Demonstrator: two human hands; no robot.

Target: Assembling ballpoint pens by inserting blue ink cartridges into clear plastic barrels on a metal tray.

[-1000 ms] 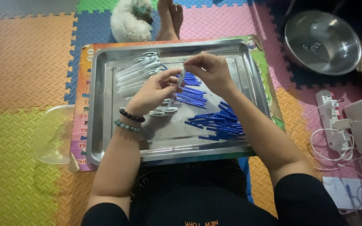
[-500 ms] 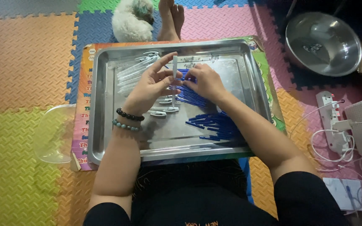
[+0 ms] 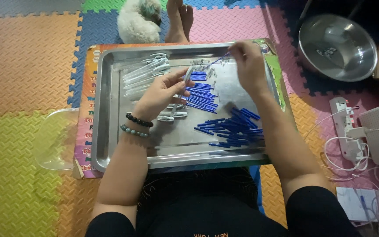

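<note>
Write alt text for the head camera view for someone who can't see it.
A seated person works over a metal tray: the left hand holds a clear pen barrel, and the right hand lifts a thin blue refill. Piles of blue refills and clear pen barrels lie in the tray, on colourful foam mats beside a steel bowl.

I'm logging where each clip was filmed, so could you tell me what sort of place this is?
Probably a home floor used as a small assembly spot: colourful foam mats, a steel tray of blue pen refills, and a white dog lying nearby.
</note>
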